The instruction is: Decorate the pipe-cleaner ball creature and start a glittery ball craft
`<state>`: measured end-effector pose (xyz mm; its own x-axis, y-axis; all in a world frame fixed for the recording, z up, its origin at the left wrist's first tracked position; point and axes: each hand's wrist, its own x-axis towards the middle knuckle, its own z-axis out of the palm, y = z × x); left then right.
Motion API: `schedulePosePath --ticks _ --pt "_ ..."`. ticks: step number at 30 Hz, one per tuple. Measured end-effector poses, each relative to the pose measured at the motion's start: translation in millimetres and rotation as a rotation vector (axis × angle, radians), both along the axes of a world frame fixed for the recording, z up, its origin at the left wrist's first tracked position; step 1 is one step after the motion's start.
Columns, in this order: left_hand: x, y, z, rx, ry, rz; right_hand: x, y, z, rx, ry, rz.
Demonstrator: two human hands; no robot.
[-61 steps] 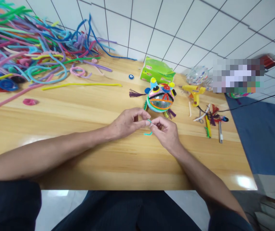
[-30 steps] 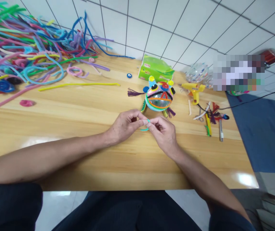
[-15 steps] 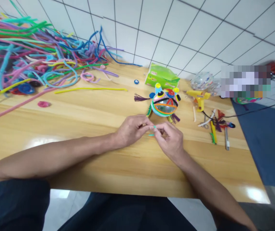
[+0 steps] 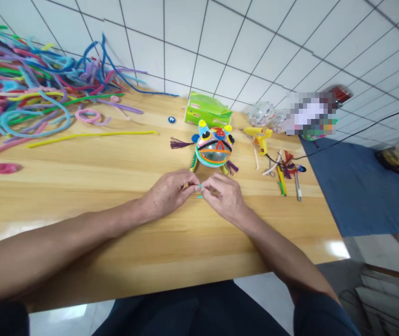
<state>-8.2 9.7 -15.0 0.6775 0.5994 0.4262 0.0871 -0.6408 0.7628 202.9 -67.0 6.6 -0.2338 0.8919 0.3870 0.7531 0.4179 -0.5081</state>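
My left hand (image 4: 173, 193) and my right hand (image 4: 224, 196) meet above the table, fingertips pinched close together. Between them is a small green pipe cleaner piece (image 4: 200, 185), mostly covered by the fingers. Just below the fingertips, another short green piece (image 4: 200, 196) lies on the wood. Right behind my hands stands a round, clear-bodied creature figure (image 4: 214, 148), with button eyes, yellow-tipped horns, an orange-edged mouth and purple tassels.
Many coloured pipe cleaners (image 4: 42, 77) are heaped at the back left. A yellow pipe cleaner (image 4: 94, 137) lies in front of them. Behind the figure is a green tissue pack (image 4: 207, 109). To the right are a yellow glue gun (image 4: 260, 138), scissors and a pen (image 4: 298, 186).
The view has swung to the right, so everything appears shifted left. My hands stay pinched together at the green piece, with only slight finger movement.
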Motion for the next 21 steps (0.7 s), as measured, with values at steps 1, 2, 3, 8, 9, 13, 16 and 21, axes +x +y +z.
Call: schedulePosePath --ticks 1,2,3,8,9,13,16,21 --pt "-0.5 -0.4 -0.4 -0.009 0.025 -0.015 0.9 -0.5 -0.5 0.015 -0.046 0.01" --pt "-1.0 -1.0 -0.8 -0.022 0.046 -0.028 1.5 -1.1 -1.3 0.026 -0.093 0.016" --pt "-1.4 -1.6 -1.2 -0.04 0.065 -0.036 1.7 -1.6 -2.3 0.03 -0.134 0.015" --pt "-0.2 -5.2 -1.4 -0.277 0.057 0.028 -4.4 -2.0 -7.4 -0.039 -0.011 -0.07" --pt "1.0 -5.6 -1.4 -0.356 0.012 0.052 -6.3 -1.5 -8.3 -0.057 0.069 -0.096" --pt "6.6 -5.1 -2.4 -0.657 -0.132 0.068 -10.8 0.8 -11.2 -0.129 0.327 -0.142" --pt "7.1 -2.8 -2.1 -0.664 -0.071 0.018 -8.6 2.1 -10.9 -0.174 0.364 -0.121" --pt "3.1 -0.3 1.7 -0.291 -0.005 0.016 -3.1 0.9 -4.9 -0.075 0.125 -0.066"
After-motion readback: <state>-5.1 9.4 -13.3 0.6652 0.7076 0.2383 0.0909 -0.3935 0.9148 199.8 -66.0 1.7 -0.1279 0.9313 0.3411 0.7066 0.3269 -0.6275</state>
